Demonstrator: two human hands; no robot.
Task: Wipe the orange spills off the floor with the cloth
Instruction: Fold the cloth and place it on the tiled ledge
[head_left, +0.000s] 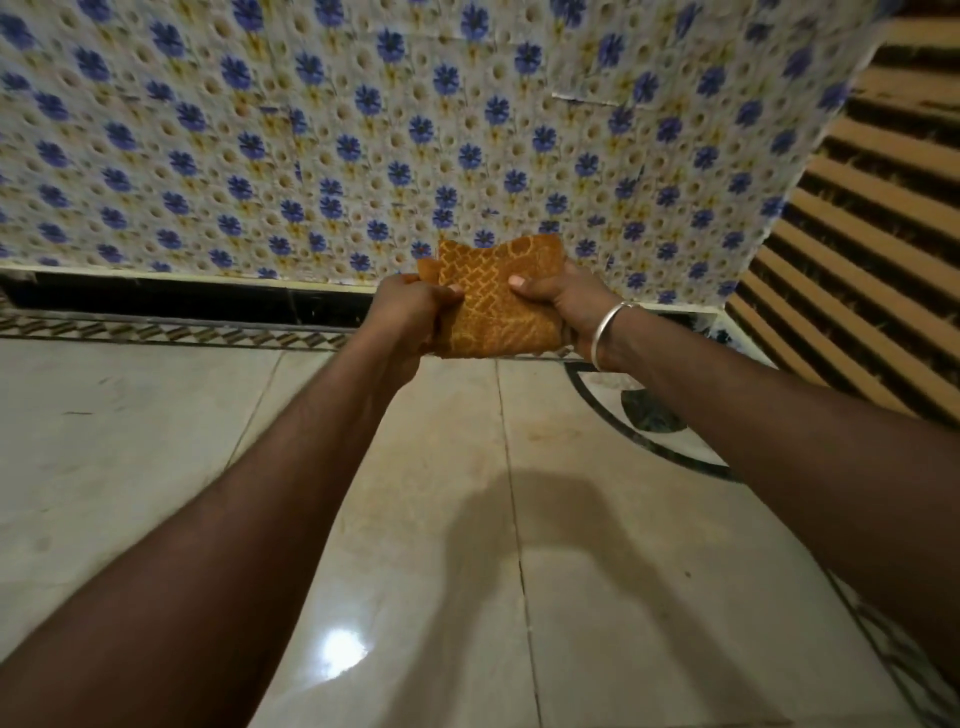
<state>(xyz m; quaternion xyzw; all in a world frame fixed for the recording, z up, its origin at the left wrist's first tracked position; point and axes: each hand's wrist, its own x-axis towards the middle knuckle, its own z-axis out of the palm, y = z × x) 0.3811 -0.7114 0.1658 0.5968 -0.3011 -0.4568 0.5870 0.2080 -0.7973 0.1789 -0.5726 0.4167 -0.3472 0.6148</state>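
Note:
An orange patterned cloth (496, 306) is held up in front of me, folded into a rough square, above the floor. My left hand (410, 312) grips its left edge and my right hand (563, 306) grips its right edge, thumb on the front. A silver bangle sits on my right wrist. The pale glossy tiled floor (441, 519) lies below my arms. A faint orange-brown smear (545, 431) shows on the tile below the cloth; I cannot tell for sure that it is a spill.
A surface covered in a blue-flower sheet (363, 145) rises straight ahead, with a dark gap (182, 299) beneath it. Brown striped slats (872, 249) stand at the right. A dark curved inlay (649, 421) marks the floor at the right.

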